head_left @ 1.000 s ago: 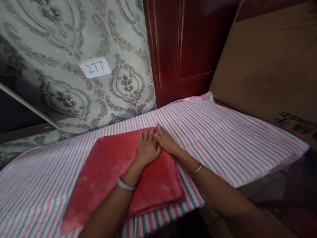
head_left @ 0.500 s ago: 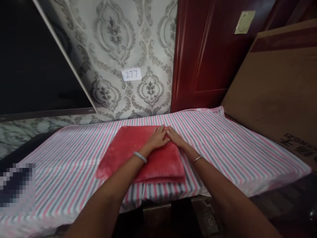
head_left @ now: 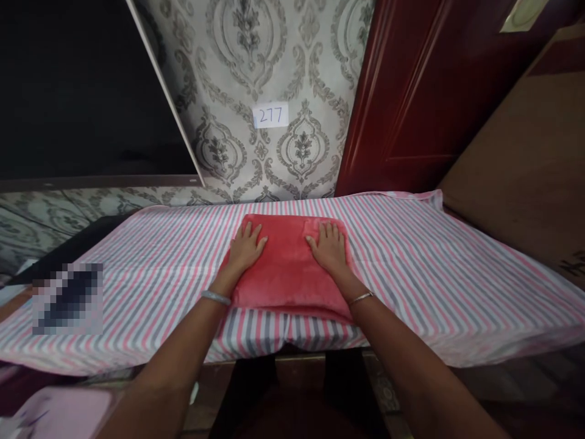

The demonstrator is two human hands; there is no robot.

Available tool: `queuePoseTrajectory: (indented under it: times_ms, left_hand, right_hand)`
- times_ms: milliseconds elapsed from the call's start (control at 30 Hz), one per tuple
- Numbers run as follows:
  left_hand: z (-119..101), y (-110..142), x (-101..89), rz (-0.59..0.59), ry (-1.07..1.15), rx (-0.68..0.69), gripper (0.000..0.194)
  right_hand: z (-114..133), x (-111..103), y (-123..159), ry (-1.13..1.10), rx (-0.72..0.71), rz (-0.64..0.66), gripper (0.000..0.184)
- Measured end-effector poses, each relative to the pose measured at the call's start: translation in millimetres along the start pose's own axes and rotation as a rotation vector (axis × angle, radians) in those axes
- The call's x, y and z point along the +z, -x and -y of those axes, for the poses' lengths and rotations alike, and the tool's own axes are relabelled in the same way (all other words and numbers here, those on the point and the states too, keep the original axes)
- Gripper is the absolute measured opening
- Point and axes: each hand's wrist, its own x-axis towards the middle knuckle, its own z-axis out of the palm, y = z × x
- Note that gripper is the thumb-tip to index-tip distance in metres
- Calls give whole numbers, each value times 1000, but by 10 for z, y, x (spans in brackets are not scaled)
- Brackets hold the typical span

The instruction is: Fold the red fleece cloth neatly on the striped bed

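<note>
A red plush cloth (head_left: 287,268), folded into a rough square with layers showing at its near edge, lies flat on a striped sheet (head_left: 411,262) of pink, grey and white. On its left side rests my left hand (head_left: 245,247), fingers spread and palm down, with a grey band round the wrist. My right hand (head_left: 329,245) lies flat near the cloth's upper right corner, thumb apart from the fingers, a thin bangle on that wrist. Both hands touch the cloth from above without gripping it.
A large dark screen (head_left: 86,91) stands at the back left, against patterned wallpaper bearing a paper label (head_left: 271,114) marked 277. A dark red door (head_left: 411,91) and a big cardboard box (head_left: 521,158) border the right. At lower left sits a pale pink object (head_left: 68,408).
My left hand has moved from the cloth's right side to its left. My right hand stays on the right part. The cloth now lies squarer to me, and the view has shifted.
</note>
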Motion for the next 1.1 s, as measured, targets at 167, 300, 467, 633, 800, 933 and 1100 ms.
queuePoseTrajectory:
  times_ms: [167, 300, 467, 633, 800, 933, 1100]
  left_hand:
    - [59, 2, 189, -10, 57, -13, 65]
    - [170, -76, 241, -7, 139, 19, 65]
    - [279, -142, 325, -36, 213, 78, 63]
    - [340, -173, 143, 62, 286, 91, 67]
    - [574, 221, -74, -13, 353, -3, 71]
    - [802, 759, -54, -68, 369, -205, 50]
    - [868, 1165, -117, -9, 463, -322, 42]
  right_hand:
    - [-192, 93, 69, 31, -76, -67, 71]
    - [-215, 84, 52, 65, -76, -48, 72]
    - [-196, 73, 88, 52, -82, -46, 71]
    - [-185, -37, -6, 38, -60, 38, 68]
    - [-483, -293, 135, -99, -148, 106, 69]
    - [-804, -535, 640, -243, -67, 40, 71]
    - [-823, -782, 1119, -305, 57, 74, 72]
